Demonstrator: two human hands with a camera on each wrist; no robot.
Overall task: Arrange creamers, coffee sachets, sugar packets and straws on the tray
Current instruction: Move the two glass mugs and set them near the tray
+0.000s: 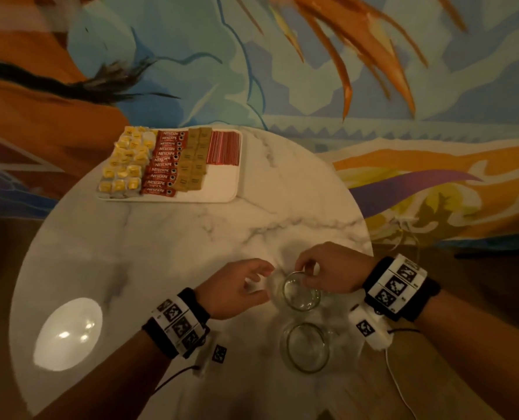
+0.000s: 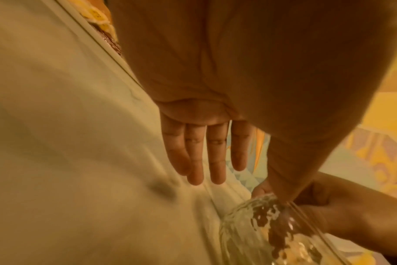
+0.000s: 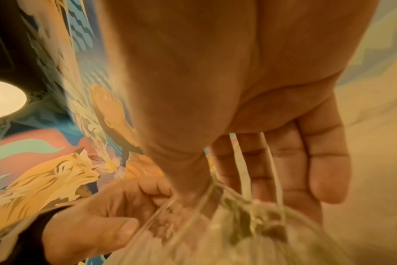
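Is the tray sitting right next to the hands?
No, the tray sits at the table's far edge, away from both hands, which are by a glass.

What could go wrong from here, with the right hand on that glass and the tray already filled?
1. The right hand pinches only the rim of the farther glass, a thin hold on smooth glass, so it might slip or tip.
2. A second glass stands just behind it; they could knock together.
3. The left hand hovers open beside the farther glass and could bump it.
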